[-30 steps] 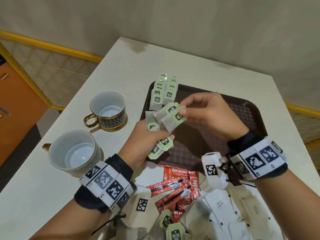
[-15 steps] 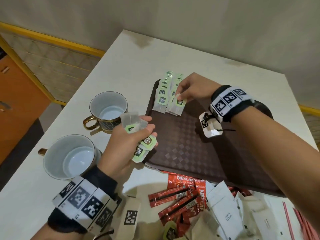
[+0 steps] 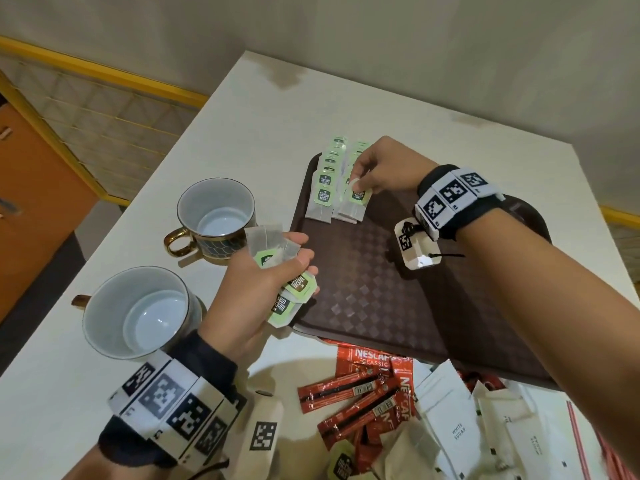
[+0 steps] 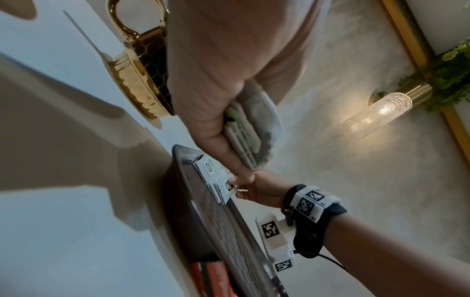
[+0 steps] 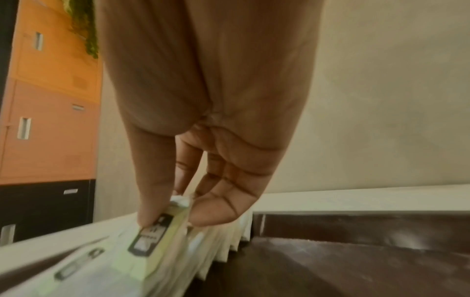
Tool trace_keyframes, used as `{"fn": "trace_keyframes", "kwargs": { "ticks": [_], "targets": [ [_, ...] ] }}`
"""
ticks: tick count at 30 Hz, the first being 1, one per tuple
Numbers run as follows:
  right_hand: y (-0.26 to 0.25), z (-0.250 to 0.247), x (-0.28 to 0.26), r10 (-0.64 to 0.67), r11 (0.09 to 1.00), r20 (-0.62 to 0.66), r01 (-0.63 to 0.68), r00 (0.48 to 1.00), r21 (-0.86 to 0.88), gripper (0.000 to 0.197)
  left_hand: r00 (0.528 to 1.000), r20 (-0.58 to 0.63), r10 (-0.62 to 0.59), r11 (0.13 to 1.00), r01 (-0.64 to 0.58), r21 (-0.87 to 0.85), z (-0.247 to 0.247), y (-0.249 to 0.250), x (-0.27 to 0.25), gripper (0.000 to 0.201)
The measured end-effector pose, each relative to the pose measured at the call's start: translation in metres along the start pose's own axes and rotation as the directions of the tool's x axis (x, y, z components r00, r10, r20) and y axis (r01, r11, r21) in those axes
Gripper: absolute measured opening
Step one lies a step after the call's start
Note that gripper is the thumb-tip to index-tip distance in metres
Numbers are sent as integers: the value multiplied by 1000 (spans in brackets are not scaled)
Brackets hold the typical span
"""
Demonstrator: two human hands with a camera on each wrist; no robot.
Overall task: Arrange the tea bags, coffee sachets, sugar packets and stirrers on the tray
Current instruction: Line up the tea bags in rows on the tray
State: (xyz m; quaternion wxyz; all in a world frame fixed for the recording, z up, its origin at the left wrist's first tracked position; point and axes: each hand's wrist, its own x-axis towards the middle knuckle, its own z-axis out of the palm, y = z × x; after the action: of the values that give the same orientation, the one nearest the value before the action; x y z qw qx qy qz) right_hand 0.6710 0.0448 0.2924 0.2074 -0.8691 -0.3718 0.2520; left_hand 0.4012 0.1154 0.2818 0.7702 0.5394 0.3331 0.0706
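A dark brown tray (image 3: 398, 306) lies on the white table. Two rows of green-labelled tea bags (image 3: 325, 188) overlap along its far left corner. My right hand (image 3: 360, 181) pinches the green tag of the nearest tea bag (image 3: 356, 202) in the right row; the right wrist view shows thumb and fingers on that tag (image 5: 162, 225). My left hand (image 3: 277, 275) hovers at the tray's left edge and grips a small bunch of tea bags (image 3: 294, 296), also seen as a stack (image 4: 251, 136) in the left wrist view. Red coffee sachets (image 3: 360, 393) and white sugar packets (image 3: 450, 420) lie in a heap near me.
Two empty cups stand left of the tray, one with a gold handle (image 3: 218, 220) and a larger one (image 3: 138, 313) nearer me. Red-striped stirrers (image 3: 581, 441) show at the bottom right. A loose tea bag (image 3: 343, 465) lies in the heap.
My right hand carried one tea bag from my left hand's bunch to the far left corner of the tray and set it at the front of the right row. The left hand drew back to the tray's left edge.
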Motion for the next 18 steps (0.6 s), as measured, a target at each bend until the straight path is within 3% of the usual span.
{"fn": "trace_keyframes", "kwargs": {
  "ticks": [3, 8, 18],
  "targets": [
    [-6, -9, -11, -21, 995, 17, 19, 1000, 96, 6, 1000, -5, 1, 1000, -1, -14, -2, 0, -1, 22],
    [-28, 7, -19, -61, 996, 234, 45, 970, 72, 7, 1000, 11, 0, 999, 0, -48, 5, -2, 1, 23],
    [-37, 20, -12, -56, 996, 192, 42, 980, 78, 10, 1000, 18, 5, 997, -3, -82, 0, -6, 2, 23]
  ]
}}
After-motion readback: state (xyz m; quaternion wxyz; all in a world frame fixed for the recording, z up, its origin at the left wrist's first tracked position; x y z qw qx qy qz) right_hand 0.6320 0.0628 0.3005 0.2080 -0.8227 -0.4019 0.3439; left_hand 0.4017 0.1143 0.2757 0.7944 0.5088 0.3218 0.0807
